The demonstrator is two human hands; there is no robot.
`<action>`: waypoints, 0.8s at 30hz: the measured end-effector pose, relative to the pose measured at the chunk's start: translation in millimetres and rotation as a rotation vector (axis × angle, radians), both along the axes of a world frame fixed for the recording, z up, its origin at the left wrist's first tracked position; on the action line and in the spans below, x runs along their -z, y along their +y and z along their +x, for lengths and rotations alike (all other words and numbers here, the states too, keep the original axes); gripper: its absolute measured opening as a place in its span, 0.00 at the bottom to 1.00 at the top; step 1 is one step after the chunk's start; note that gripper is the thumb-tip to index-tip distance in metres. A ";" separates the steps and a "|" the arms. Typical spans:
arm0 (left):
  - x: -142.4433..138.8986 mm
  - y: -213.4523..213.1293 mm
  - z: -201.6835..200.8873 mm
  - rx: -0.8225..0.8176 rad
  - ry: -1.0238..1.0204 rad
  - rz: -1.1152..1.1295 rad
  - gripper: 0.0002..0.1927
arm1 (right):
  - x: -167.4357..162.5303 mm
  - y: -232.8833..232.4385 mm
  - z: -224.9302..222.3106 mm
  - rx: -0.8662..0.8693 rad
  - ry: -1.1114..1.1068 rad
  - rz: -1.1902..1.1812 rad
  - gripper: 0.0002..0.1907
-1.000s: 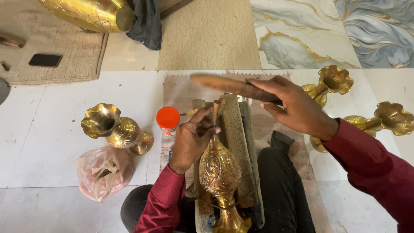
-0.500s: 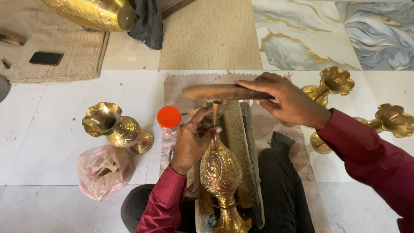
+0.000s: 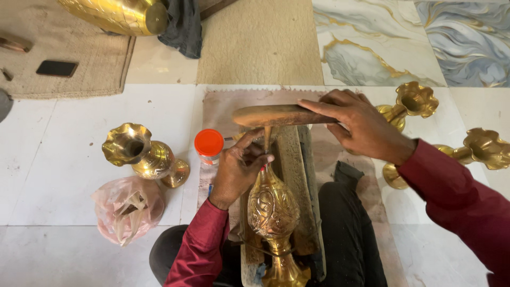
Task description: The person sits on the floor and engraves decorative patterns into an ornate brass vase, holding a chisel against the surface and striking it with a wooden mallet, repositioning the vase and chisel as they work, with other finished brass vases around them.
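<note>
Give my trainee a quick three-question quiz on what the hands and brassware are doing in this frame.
1. True or false: the right hand holds the wooden mallet over the chisel.
2. Which hand steadies the chisel on the brass vase? A left hand, B right hand.
3. What colour is the lid beside the left hand?

Key: 1 true; 2 A; 3 orange.

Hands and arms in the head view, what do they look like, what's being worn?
Both hands are bare: no gloves, rings or watch visible on the left hand or right hand. Each arm wears a long dark red sleeve reaching the wrist, plain and unmarked.
</note>
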State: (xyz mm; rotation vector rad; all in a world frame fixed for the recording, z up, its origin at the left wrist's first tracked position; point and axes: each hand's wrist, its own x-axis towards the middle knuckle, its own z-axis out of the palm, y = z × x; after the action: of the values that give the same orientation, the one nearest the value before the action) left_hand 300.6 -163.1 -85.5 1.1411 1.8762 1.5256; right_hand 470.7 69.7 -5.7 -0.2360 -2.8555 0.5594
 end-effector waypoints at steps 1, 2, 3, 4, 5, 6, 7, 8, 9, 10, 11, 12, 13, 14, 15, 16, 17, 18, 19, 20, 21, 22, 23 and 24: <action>-0.3 0.0 -0.6 0.008 -0.009 0.023 0.30 | -0.5 1.5 1.6 -0.022 -0.055 0.199 0.38; -0.4 0.0 -0.6 0.018 -0.023 0.042 0.30 | 0.8 1.7 1.0 -0.002 0.019 -0.006 0.37; 0.1 -1.0 0.0 0.019 -0.022 0.031 0.30 | 1.7 2.2 1.3 0.023 0.084 -0.220 0.36; 0.1 -0.7 -0.4 0.020 -0.018 0.025 0.30 | 2.0 3.4 1.5 0.048 0.153 -0.429 0.36; 0.0 -0.2 -0.9 0.017 -0.013 0.023 0.31 | 2.7 4.1 1.1 0.007 0.091 -0.293 0.36; 0.2 -0.8 -0.6 0.021 -0.028 0.027 0.31 | 3.7 4.2 0.8 -0.033 0.029 -0.162 0.37; 0.0 -0.7 -1.2 0.026 -0.040 0.030 0.31 | 4.7 4.1 0.3 -0.074 -0.028 -0.032 0.37; -0.1 -0.1 -2.3 0.030 -0.047 0.040 0.30 | 5.7 3.2 0.3 -0.026 -0.031 -0.112 0.37; -0.8 1.0 -4.1 0.036 -0.042 0.054 0.31 | 6.5 1.6 0.5 0.022 -0.033 -0.190 0.36; -0.9 1.1 -4.8 0.046 -0.046 0.061 0.31 | 6.8 -0.7 2.2 0.074 -0.043 -0.275 0.36; -0.4 0.8 -4.1 0.057 -0.054 0.065 0.32 | 7.1 -3.4 3.5 0.044 0.060 -0.318 0.36; -0.3 2.0 -4.3 0.060 -0.061 0.056 0.32 | 6.3 -5.4 3.2 0.011 0.168 -0.354 0.36; 0.3 1.5 -4.6 0.060 -0.070 0.045 0.33 | 5.1 -7.8 3.3 -0.026 0.274 -0.391 0.36; 1.6 -0.3 -4.5 0.059 -0.077 0.029 0.33 | 2.8 -10.2 5.8 -0.001 0.167 -0.190 0.37; 3.1 -0.8 -5.4 0.059 -0.072 0.036 0.32 | -1.8 -10.4 9.4 0.021 0.066 0.016 0.38; 4.8 -0.3 -6.8 0.057 -0.063 0.050 0.32 | -6.1 -10.7 10.2 0.044 -0.030 0.229 0.40; 7.3 0.1 -6.7 0.058 -0.060 0.060 0.32 | -8.7 -12.5 9.4 0.072 -0.001 0.082 0.38; 10.6 -1.6 -6.1 0.064 -0.092 0.085 0.32 | -10.6 -15.8 10.6 0.102 0.018 -0.074 0.37; 13.5 -2.4 -7.6 0.071 -0.123 0.116 0.33 | -13.0 -18.2 11.2 0.132 0.039 -0.224 0.36; 15.8 -1.5 -9.8 0.077 -0.148 0.152 0.33 | -16.1 -19.5 11.1 0.080 0.092 -0.230 0.36; 18.3 -0.7 -10.1 0.073 -0.166 0.201 0.33 | -18.8 -21.0 11.2 0.027 0.144 -0.240 0.36; 20.6 -0.8 -9.9 0.067 -0.185 0.247 0.33 | -21.0 -22.6 10.4 -0.029 0.194 -0.252 0.36; 22.0 -1.6 -10.4 0.060 -0.202 0.292 0.33 | -23.0 -23.6 8.7 0.003 0.157 -0.256 0.35; 23.0 -2.4 -9.9 0.057 -0.213 0.302 0.33 | -25.5 -23.9 7.2 0.033 0.115 -0.261 0.35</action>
State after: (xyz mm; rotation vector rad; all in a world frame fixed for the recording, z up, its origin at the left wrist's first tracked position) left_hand 290.7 -165.5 -108.5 1.0956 1.4980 1.8621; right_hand 477.9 45.8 19.8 -0.2830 -2.6585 0.9087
